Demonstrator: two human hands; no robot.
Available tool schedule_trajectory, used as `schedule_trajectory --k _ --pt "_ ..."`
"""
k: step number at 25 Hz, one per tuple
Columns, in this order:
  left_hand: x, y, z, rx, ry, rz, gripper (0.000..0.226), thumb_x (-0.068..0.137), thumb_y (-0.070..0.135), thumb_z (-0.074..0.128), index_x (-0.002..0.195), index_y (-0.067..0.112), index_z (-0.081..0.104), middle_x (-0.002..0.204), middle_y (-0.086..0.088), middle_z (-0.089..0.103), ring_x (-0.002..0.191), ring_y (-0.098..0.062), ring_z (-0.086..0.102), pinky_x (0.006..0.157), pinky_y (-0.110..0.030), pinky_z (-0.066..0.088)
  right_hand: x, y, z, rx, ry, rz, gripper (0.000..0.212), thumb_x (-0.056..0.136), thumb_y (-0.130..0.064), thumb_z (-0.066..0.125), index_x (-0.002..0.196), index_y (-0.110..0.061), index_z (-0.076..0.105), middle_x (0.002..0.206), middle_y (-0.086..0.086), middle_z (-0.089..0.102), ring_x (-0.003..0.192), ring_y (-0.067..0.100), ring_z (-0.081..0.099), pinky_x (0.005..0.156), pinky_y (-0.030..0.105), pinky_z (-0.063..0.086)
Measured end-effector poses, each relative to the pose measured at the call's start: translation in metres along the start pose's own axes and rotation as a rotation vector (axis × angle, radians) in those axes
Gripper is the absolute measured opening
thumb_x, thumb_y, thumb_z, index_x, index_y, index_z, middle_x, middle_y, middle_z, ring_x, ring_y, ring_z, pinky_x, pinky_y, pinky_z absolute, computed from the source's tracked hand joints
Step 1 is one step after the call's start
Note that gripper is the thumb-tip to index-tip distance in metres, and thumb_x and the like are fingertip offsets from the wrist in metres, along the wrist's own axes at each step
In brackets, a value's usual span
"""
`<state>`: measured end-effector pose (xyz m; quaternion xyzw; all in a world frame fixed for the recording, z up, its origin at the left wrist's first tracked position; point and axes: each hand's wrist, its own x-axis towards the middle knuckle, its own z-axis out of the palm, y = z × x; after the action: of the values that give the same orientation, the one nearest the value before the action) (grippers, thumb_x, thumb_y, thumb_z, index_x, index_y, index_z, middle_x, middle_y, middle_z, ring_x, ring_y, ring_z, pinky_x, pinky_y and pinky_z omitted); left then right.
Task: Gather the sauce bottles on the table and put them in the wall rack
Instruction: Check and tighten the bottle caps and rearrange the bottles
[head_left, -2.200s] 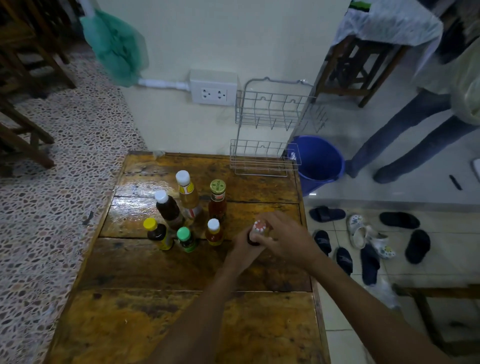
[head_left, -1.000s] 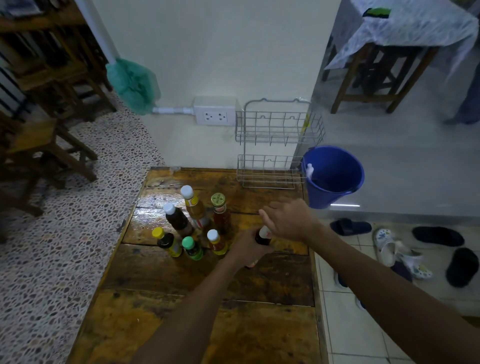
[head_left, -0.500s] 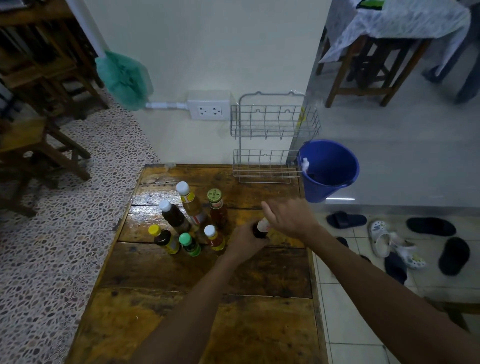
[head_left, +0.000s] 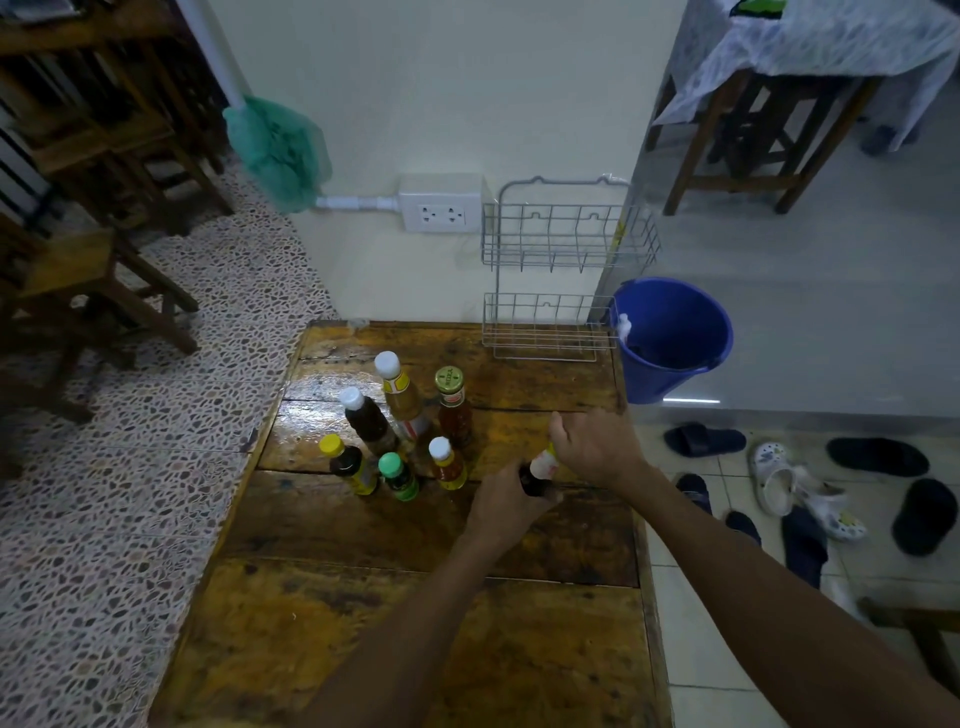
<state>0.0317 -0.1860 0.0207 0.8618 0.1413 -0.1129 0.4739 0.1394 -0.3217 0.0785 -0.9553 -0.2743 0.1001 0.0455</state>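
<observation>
A small dark sauce bottle (head_left: 537, 470) with a pale top stands near the right side of the wooden table (head_left: 415, 623). My left hand (head_left: 506, 506) grips its lower body and my right hand (head_left: 597, 447) closes over its cap. To the left, several other sauce bottles stand in a cluster: a tall yellow one with a white cap (head_left: 400, 395), a dark one with a white cap (head_left: 366, 418), a red one with a gold lid (head_left: 454, 410), and small ones with yellow (head_left: 348, 465), green (head_left: 397, 475) and white (head_left: 447, 462) caps. An empty two-tier wire wall rack (head_left: 563, 270) hangs above the table's far right corner.
A blue bucket (head_left: 675, 338) stands on the floor right of the rack. Sandals and slippers (head_left: 805, 483) lie on the tiles beside the table. A wall socket (head_left: 441, 208) and a green-wrapped broom (head_left: 278, 145) are left of the rack. Wooden chairs (head_left: 93, 280) stand at the far left.
Both hands stay on the small dark bottle. My right hand has shifted slightly up over its cap. My head has tilted a little, shifting the view.
</observation>
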Motion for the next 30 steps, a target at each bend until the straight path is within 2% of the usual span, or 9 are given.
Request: schedule_trajectory --k 1,3,5,7,10,15,21,25,30 --pt "-0.006 -0.008 -0.005 -0.087 -0.064 -0.016 0.054 0.077 0.050 0.078 0.122 0.028 0.058 0.109 0.010 0.068 0.096 -0.012 0.064 0.079 -0.039 0.056 0.001 -0.007 -0.002 0.025 -0.046 -0.045 0.061 0.107 -0.049 0.016 0.096 -0.012 0.064 0.085 0.009 0.066 0.079 0.029 0.064 0.069 0.035 0.045" --pt "-0.022 -0.030 -0.018 -0.211 -0.175 -0.040 0.061 0.081 0.042 0.079 0.133 0.033 0.048 0.127 0.012 0.060 0.115 -0.011 0.059 0.093 -0.040 0.054 0.003 -0.024 0.002 0.109 -0.036 -0.172 0.077 0.099 -0.071 0.011 0.088 -0.016 0.064 0.073 0.000 0.060 0.063 0.018 0.055 0.060 0.034 0.046" --pt "-0.042 -0.059 -0.030 -0.266 -0.175 -0.043 0.055 0.089 0.031 0.073 0.132 0.041 0.040 0.133 0.010 0.054 0.121 -0.012 0.054 0.100 -0.044 0.051 0.010 -0.043 0.010 0.187 0.001 -0.265 0.068 0.098 -0.077 0.012 0.091 -0.025 0.055 0.077 -0.004 0.059 0.063 0.015 0.054 0.060 0.040 0.051" --pt "-0.062 -0.087 -0.043 -0.280 -0.029 -0.022 0.050 0.091 0.029 0.072 0.126 0.048 0.041 0.127 0.010 0.057 0.116 -0.008 0.057 0.096 -0.040 0.053 0.017 -0.066 0.010 0.218 0.035 -0.289 0.049 0.101 -0.071 0.027 0.105 -0.029 0.051 0.093 -0.006 0.062 0.076 0.015 0.060 0.066 0.041 0.054" --pt "-0.076 -0.111 -0.064 -0.268 0.183 -0.037 0.050 0.084 0.030 0.080 0.123 0.041 0.050 0.114 0.011 0.065 0.110 -0.008 0.062 0.086 -0.033 0.055 0.025 -0.097 0.009 0.212 0.041 -0.336 0.047 0.101 -0.066 0.039 0.124 -0.027 0.049 0.111 -0.001 0.065 0.089 0.021 0.064 0.072 0.042 0.055" --pt "-0.081 -0.137 -0.092 -0.308 0.312 -0.120 0.061 0.078 0.032 0.084 0.131 0.021 0.056 0.118 0.009 0.067 0.112 -0.009 0.062 0.088 -0.032 0.054 0.033 -0.120 0.023 0.095 0.050 -0.348 0.045 0.099 -0.067 0.042 0.123 -0.030 0.045 0.102 0.001 0.064 0.079 0.022 0.061 0.064 0.043 0.056" --pt "-0.089 -0.169 -0.118 -0.346 0.541 -0.145 0.044 0.080 0.034 0.083 0.113 0.018 0.058 0.103 0.002 0.068 0.097 -0.015 0.065 0.074 -0.033 0.054 0.032 -0.124 0.025 0.009 0.028 -0.328 0.044 0.101 -0.065 0.039 0.127 -0.030 0.048 0.098 -0.001 0.061 0.079 0.018 0.058 0.064 0.037 0.054" --pt "-0.090 -0.178 -0.134 -0.366 0.667 -0.200 0.040 0.080 0.029 0.083 0.106 0.013 0.058 0.098 -0.004 0.068 0.094 -0.022 0.066 0.073 -0.038 0.055 0.030 -0.127 0.026 -0.035 0.036 -0.336 0.043 0.102 -0.064 0.040 0.126 -0.030 0.049 0.099 -0.002 0.060 0.078 0.016 0.058 0.060 0.034 0.052" --pt "-0.094 -0.196 -0.137 -0.347 0.640 -0.227 0.041 0.079 0.029 0.084 0.105 0.013 0.057 0.097 -0.006 0.068 0.093 -0.026 0.066 0.072 -0.038 0.053 0.026 -0.133 0.029 -0.068 0.021 -0.318 0.038 0.103 -0.061 0.040 0.123 -0.030 0.048 0.100 -0.003 0.058 0.078 0.015 0.058 0.064 0.036 0.055"
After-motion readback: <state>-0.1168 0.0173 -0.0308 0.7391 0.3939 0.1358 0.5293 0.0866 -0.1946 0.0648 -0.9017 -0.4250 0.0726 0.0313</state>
